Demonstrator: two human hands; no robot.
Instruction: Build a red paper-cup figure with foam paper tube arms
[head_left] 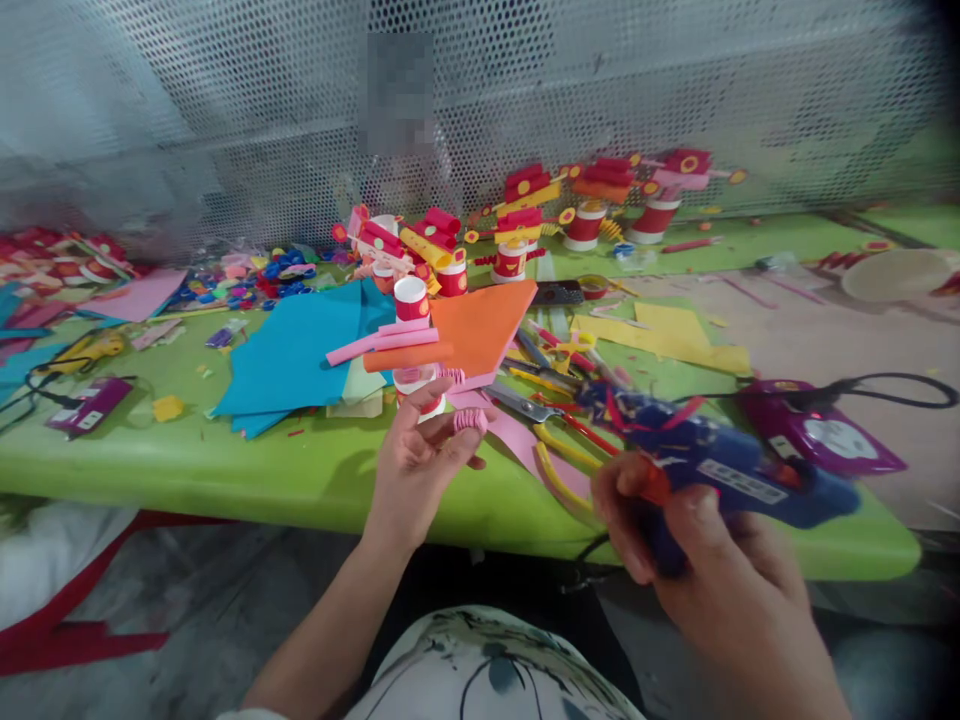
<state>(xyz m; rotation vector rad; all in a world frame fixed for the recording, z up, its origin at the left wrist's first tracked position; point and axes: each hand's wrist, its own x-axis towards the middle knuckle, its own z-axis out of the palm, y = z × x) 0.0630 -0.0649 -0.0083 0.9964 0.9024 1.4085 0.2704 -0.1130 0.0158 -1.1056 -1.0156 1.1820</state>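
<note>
The grip of the left hand [412, 468] is pinched on a pink coil [470, 421], the thumb pressing against the fingers. This coil is short, with many narrow ridges close together, like a small spring. It stays in the air above the front edge of the bench [225, 455], near a red-and-white cup [431, 405] with pink rolls and an orange roll [405, 357] over it. The right hand [705, 545] is wrapped around the handle of a blue glue gun [720, 458], which carries a white label.
</note>
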